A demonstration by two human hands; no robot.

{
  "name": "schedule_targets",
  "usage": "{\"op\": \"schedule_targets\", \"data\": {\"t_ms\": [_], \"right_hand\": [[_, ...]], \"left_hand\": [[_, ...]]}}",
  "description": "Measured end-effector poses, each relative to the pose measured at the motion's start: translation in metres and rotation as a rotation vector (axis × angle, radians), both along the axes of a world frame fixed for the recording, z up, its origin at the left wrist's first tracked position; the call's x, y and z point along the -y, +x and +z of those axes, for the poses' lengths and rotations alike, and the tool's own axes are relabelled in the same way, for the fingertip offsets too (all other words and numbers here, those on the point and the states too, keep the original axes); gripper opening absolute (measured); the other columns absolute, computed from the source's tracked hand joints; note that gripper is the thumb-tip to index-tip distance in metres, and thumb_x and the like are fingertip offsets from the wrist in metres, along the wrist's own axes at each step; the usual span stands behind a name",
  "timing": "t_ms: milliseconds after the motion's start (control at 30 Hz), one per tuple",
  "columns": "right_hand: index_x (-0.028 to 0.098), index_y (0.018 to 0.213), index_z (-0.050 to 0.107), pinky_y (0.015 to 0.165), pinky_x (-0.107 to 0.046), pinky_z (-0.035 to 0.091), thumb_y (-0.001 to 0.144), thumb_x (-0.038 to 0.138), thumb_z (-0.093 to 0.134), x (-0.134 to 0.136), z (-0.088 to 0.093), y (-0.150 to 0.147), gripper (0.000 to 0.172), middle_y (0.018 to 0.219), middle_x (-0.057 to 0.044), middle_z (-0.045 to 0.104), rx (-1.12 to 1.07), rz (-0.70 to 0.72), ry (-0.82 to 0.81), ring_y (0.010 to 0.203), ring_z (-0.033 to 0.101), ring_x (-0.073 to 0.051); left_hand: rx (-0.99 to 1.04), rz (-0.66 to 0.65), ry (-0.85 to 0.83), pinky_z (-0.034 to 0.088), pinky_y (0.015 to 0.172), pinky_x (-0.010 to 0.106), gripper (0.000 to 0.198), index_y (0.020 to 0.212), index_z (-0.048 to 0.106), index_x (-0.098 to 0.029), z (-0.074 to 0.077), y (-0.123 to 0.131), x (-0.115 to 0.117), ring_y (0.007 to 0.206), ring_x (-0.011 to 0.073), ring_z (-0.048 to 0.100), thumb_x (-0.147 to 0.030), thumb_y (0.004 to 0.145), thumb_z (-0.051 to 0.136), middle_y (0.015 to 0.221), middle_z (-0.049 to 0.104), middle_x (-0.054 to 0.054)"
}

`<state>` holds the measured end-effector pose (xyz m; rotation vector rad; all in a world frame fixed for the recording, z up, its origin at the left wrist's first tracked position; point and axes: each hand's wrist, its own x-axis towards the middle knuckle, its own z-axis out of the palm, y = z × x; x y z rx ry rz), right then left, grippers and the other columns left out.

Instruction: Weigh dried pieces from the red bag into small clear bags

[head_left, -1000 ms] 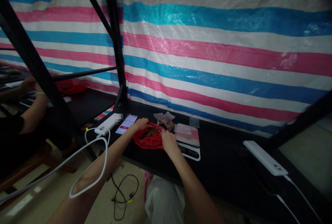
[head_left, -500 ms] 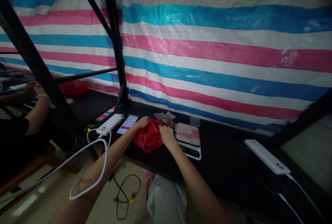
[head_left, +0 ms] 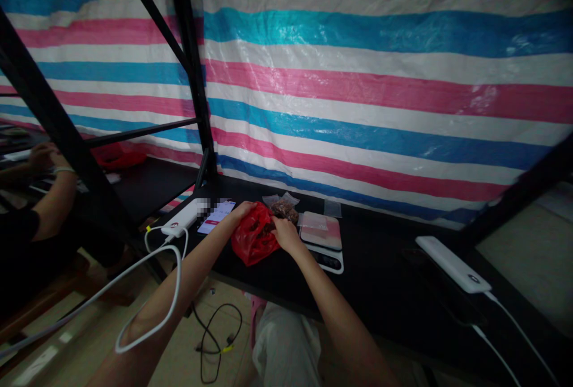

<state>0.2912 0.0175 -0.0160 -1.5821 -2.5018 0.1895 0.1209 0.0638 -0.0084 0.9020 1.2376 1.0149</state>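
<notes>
A red plastic bag [head_left: 253, 237] lies on the black shelf top [head_left: 380, 279] in front of me. My left hand [head_left: 242, 211] grips its far left edge with closed fingers. My right hand [head_left: 283, 231] pinches the bag's right side. Brown bits show at the bag's mouth. Just behind it sits a small clear bag of brown bits [head_left: 283, 208]. A small white digital scale [head_left: 323, 240] stands right of my right hand, with an empty clear bag on its pan.
A phone with a lit screen [head_left: 216, 216] and a white power bank [head_left: 181, 218] with a looping white cable lie left of the bag. Another power bank [head_left: 452, 264] sits at right. A striped tarp hangs behind. Another person's arm [head_left: 51, 196] is at far left.
The red bag's wide open mouth has been gathered up and nearly closed. Both hands have drawn closer together on it. The view has shifted slightly.
</notes>
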Motion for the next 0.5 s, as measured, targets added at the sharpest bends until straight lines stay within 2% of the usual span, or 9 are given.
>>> {"op": "schedule_targets", "data": {"t_ms": [133, 333, 433, 500], "right_hand": [[0.022, 0.118, 0.047, 0.078, -0.03, 0.042, 0.077, 0.026, 0.057, -0.001, 0.001, 0.002, 0.043, 0.102, -0.01, 0.065, -0.002, -0.004, -0.012, 0.096, 0.061, -0.023], [0.029, 0.116, 0.047, 0.083, -0.03, 0.037, 0.076, 0.026, 0.059, 0.003, 0.003, 0.001, 0.041, 0.104, -0.002, 0.065, -0.014, 0.026, -0.024, 0.098, 0.06, -0.019], [0.029, 0.115, 0.047, 0.083, -0.031, 0.036, 0.076, 0.026, 0.059, 0.004, 0.004, 0.0, 0.041, 0.104, -0.003, 0.065, -0.017, 0.032, -0.027, 0.098, 0.059, -0.019], [0.028, 0.115, 0.047, 0.084, -0.031, 0.035, 0.076, 0.025, 0.058, 0.004, 0.003, 0.0, 0.04, 0.103, -0.003, 0.065, -0.019, 0.034, -0.03, 0.098, 0.059, -0.019]], "left_hand": [[-0.146, -0.019, -0.029, 0.045, 0.053, 0.027, 0.021, 0.059, 0.059, -0.013, 0.001, 0.003, -0.001, 0.046, 0.0158, 0.057, -0.018, 0.076, 0.048, 0.049, 0.061, 0.005], [-0.371, -0.024, -0.001, 0.045, 0.056, 0.028, 0.018, 0.062, 0.06, -0.012, 0.002, -0.009, 0.001, 0.053, 0.0186, 0.058, -0.024, 0.073, 0.053, 0.051, 0.061, 0.004], [-0.462, -0.019, 0.036, 0.045, 0.067, 0.032, 0.025, 0.078, 0.062, -0.011, 0.007, -0.018, 0.008, 0.074, 0.0254, 0.061, -0.033, 0.068, 0.06, 0.068, 0.066, 0.008], [-0.537, -0.012, 0.123, 0.042, 0.08, 0.034, 0.045, 0.095, 0.06, -0.011, 0.01, -0.022, 0.018, 0.094, 0.0291, 0.057, -0.039, 0.06, 0.067, 0.091, 0.065, 0.011]]}}
